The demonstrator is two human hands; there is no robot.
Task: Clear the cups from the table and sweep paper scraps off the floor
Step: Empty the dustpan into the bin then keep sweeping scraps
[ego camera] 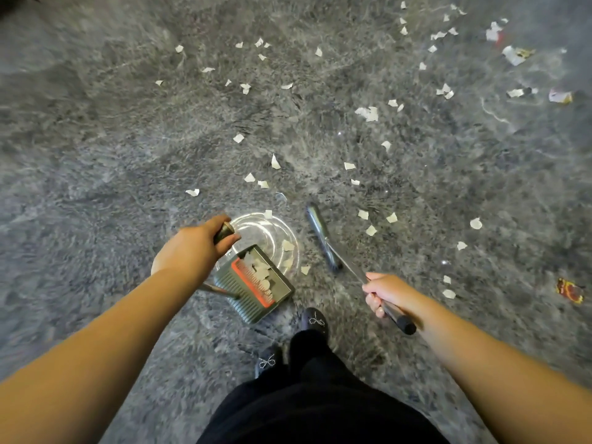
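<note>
My left hand point(195, 248) grips the top of a long dustpan handle. Below it the grey dustpan point(253, 283), with red comb teeth, sits on the floor and holds several white paper scraps. My right hand point(384, 291) grips the broom handle point(397, 318). The dark broom head point(320, 235) rests on the floor just right of the dustpan. White paper scraps point(275, 161) lie scattered over the grey marbled floor ahead and to the right. No cups or table are in view.
A bright circular light reflection point(272, 232) shines on the floor behind the dustpan. Coloured wrappers lie at the far right point(570, 290) and upper right point(515, 54). My feet in dark shoes point(315, 322) stand just behind the dustpan.
</note>
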